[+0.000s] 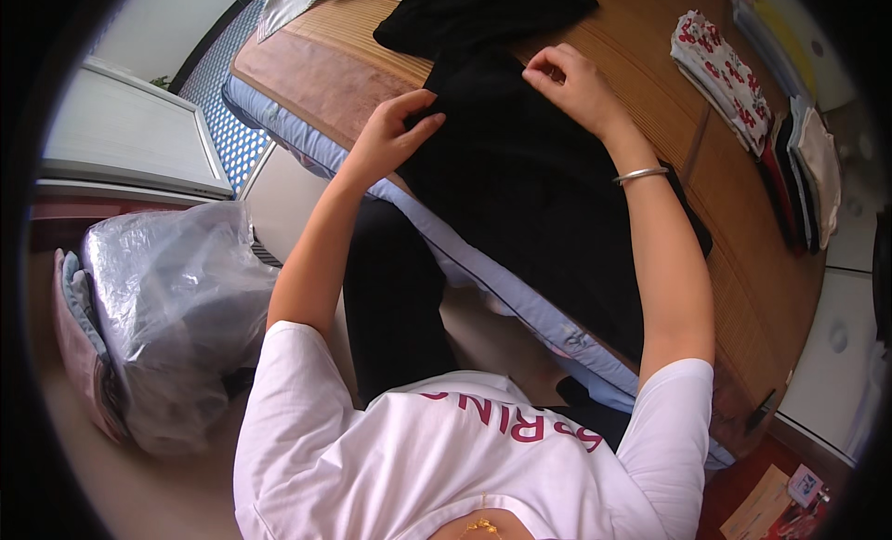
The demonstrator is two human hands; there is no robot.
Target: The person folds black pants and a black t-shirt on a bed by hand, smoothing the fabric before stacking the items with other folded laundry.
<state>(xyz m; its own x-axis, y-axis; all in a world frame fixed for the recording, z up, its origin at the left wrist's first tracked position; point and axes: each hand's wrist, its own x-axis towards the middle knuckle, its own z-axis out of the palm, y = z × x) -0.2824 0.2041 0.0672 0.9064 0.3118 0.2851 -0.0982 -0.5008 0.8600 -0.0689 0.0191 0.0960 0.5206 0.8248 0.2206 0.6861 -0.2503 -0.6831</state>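
A black cloth garment (529, 170) lies spread over the bamboo mat of the bed, its lower part reaching the near edge. At its left edge is my left hand (397, 136), with a gap between thumb and forefinger and the fingertips against the cloth. My right hand (575, 87), a silver bangle on its wrist, is over the garment's right edge with curled fingers. Whether cloth is pinched there cannot be made out. Beyond both hands, another black cloth part (488, 14) lies bunched; whether it belongs to the same garment is unclear.
Folded floral cloth (725, 80) and a row of folded clothes (808, 170) lie along the bed's right side. Left of me stands a bundle in clear plastic (181, 296). The bamboo mat (752, 296) has a brown border; a blue mattress side (502, 282) shows below.
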